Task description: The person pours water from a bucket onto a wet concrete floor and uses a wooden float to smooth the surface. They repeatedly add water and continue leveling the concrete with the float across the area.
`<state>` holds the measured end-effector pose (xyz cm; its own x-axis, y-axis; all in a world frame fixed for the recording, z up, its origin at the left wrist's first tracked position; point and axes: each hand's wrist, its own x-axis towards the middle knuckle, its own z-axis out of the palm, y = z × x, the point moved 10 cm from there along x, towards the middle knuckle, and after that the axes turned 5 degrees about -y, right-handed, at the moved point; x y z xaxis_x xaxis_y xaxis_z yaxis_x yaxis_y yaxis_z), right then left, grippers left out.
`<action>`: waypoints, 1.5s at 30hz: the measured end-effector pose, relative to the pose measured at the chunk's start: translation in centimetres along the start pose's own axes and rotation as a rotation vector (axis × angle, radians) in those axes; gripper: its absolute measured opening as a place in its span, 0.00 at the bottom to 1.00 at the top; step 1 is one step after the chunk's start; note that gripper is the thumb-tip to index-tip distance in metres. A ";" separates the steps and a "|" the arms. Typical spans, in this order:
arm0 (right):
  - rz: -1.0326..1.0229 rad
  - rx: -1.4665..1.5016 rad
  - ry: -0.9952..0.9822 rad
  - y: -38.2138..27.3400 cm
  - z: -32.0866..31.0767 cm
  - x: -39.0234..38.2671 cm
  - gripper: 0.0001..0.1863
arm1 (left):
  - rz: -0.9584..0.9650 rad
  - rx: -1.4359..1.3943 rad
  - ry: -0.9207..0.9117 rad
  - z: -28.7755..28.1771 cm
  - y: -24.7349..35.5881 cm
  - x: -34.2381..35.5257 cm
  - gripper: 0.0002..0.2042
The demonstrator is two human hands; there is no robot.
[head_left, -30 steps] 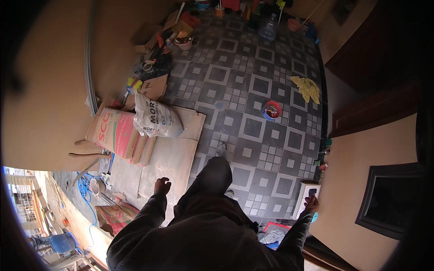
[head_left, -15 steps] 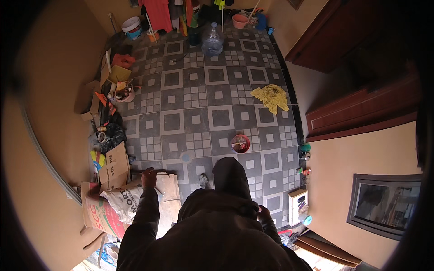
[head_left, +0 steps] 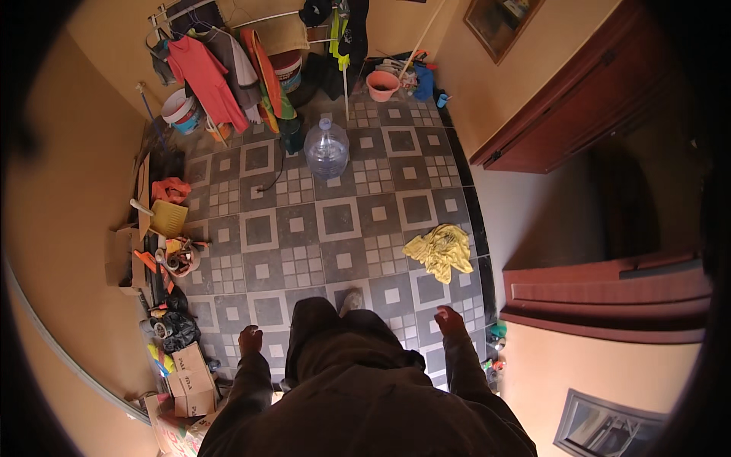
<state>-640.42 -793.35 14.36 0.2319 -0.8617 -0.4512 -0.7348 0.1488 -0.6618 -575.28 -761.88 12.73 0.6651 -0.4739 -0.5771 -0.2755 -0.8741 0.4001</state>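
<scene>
My left hand [head_left: 250, 340] hangs over the tiled floor [head_left: 263, 263], its fingers loosely bent and apart, with nothing visible in it. Out to the right, my right hand [head_left: 450, 321] also hangs free, fingers spread a little. Both forearms are in dark sleeves. Ahead of the right hand, a crumpled yellow cloth [head_left: 440, 251] lies on the tiles without being touched. A large clear water jug [head_left: 327, 150] stands upright farther off. Between my dark-clad legs, part of one shoe [head_left: 350, 300] shows.
Along the left wall lie a yellow dustpan [head_left: 168, 218], a black plastic bag [head_left: 181, 330] and cardboard boxes [head_left: 193, 378]. Clothes [head_left: 209, 80] hang at the back beside a white bucket [head_left: 180, 110]. An orange basin [head_left: 382, 86] sits back right. A dark red door [head_left: 601, 301] stands at right.
I have moved forward over the floor; the jug and yellow cloth are closer. My right hand has swung outward and forward. The red bucket has dropped out of sight, and the cardboard is now farther back.
</scene>
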 end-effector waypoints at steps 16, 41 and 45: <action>0.076 -0.103 -0.092 -22.5 -17.1 62.9 0.39 | 0.100 -0.166 -0.128 3.0 50.9 41.6 0.16; -0.477 -1.002 -0.146 -40.6 -11.6 184.3 0.27 | -0.680 0.196 -0.129 14.6 100.7 62.0 0.13; -0.592 -1.170 -0.165 -39.3 -10.3 190.1 0.21 | -0.749 0.161 -0.108 16.5 104.2 62.9 0.13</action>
<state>-573.96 -968.00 -39.25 0.7196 -0.5698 -0.3969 -0.5896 -0.8033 0.0843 -573.63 -884.53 6.43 0.6450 0.2492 -0.7224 0.1184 -0.9665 -0.2276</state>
